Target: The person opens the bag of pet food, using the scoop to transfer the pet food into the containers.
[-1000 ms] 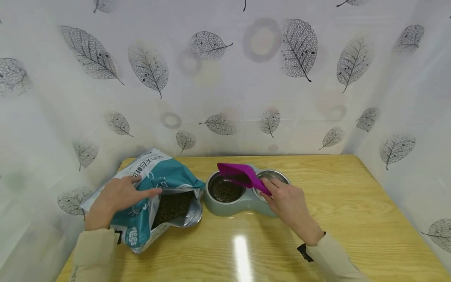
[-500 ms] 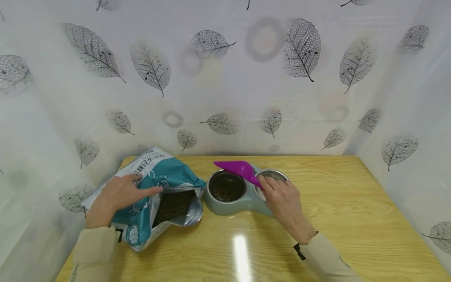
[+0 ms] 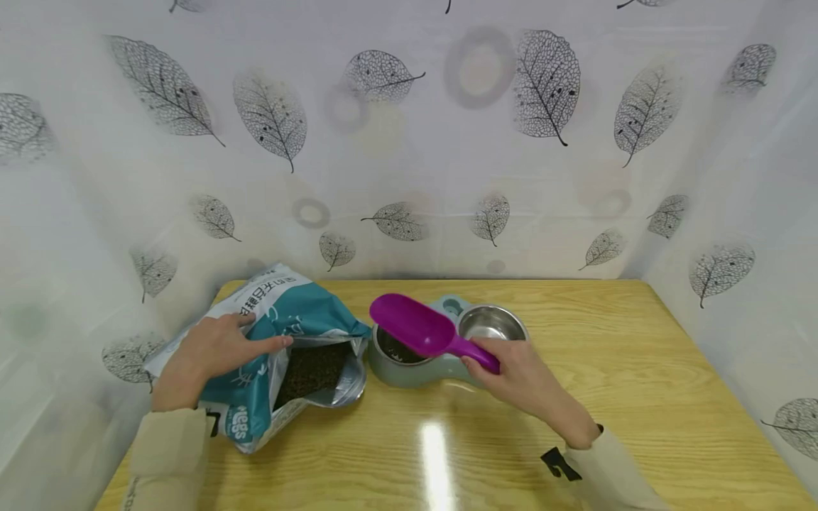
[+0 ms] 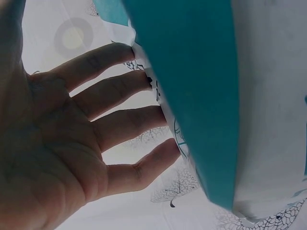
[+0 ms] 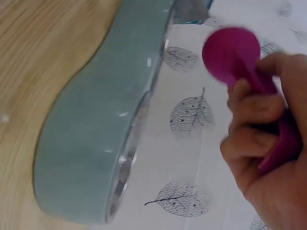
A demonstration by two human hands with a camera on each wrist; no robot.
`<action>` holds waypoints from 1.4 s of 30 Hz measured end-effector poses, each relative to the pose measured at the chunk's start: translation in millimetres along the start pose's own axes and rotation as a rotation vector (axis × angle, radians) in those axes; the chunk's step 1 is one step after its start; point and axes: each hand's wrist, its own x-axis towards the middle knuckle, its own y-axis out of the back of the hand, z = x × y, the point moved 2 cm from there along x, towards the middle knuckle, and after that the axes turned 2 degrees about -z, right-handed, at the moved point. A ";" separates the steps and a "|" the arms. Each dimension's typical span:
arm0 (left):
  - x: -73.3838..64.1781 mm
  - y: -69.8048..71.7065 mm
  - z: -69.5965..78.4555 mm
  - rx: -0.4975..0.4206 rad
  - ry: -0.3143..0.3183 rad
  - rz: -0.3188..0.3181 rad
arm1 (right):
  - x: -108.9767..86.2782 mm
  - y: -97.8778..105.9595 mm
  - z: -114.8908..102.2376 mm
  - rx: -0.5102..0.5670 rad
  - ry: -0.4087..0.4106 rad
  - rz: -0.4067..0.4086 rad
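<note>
Magenta scoop [image 3: 412, 325] above the left bowl [image 3: 377, 346] of a pale green double feeder [image 3: 409, 376], its handle gripped by the curled fingers of the right hand [image 3: 520, 372]. Whether its hollow faces upward is hard to tell. The left hand [image 3: 214, 355], fingers spread, rests on a teal-and-white bag [image 3: 313, 309] lying open beside the feeder, brown kibble [image 3: 313, 369] inside. Below: wooden table [image 3: 358, 461]; behind: leaf-printed curtain [image 3: 422, 156].

Bag [image 3: 307, 305] left, pellets [image 3: 313, 370] inside | bowl stand [image 3: 409, 376] to its right, maybe touching | scoop [image 3: 412, 325] over left bowl [image 3: 397, 361] | curtain [image 3: 434, 149] behind
</note>
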 end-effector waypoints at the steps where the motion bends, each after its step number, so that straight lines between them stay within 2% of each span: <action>1: 0.2 0.0 -0.3 0.001 0.001 0.001 | -0.4 1.3 -2.9 0.055 -0.002 -0.063; 4: 0.4 0.1 -0.5 0.005 0.000 0.001 | -1.3 3.3 -13.3 0.176 0.001 -0.229; 7: 0.5 0.3 -0.4 0.007 -0.001 0.003 | 0.7 1.2 -25.1 0.172 0.052 -0.310; 12: 1.2 -0.2 -0.5 0.007 -0.001 0.008 | 10.2 -10.1 -44.7 0.056 0.109 -0.363; 19: 1.3 -0.9 -0.1 0.008 -0.002 0.002 | 28.4 -25.3 -76.9 -0.170 0.184 -0.365; 23: 1.9 -0.7 0.0 0.013 0.000 0.000 | 43.3 -22.3 -98.6 -0.266 0.106 -0.442; 28: 1.5 -0.5 -0.1 0.009 0.000 0.001 | 66.4 -14.7 -114.1 -0.253 0.009 -0.519; 36: 2.3 -0.4 -1.3 0.015 -0.004 0.006 | 90.7 -23.8 -122.7 -0.285 -0.092 -0.622; 42: 3.8 -1.5 -1.4 0.013 0.001 0.006 | 97.6 -39.3 -121.6 -0.300 -0.123 -0.640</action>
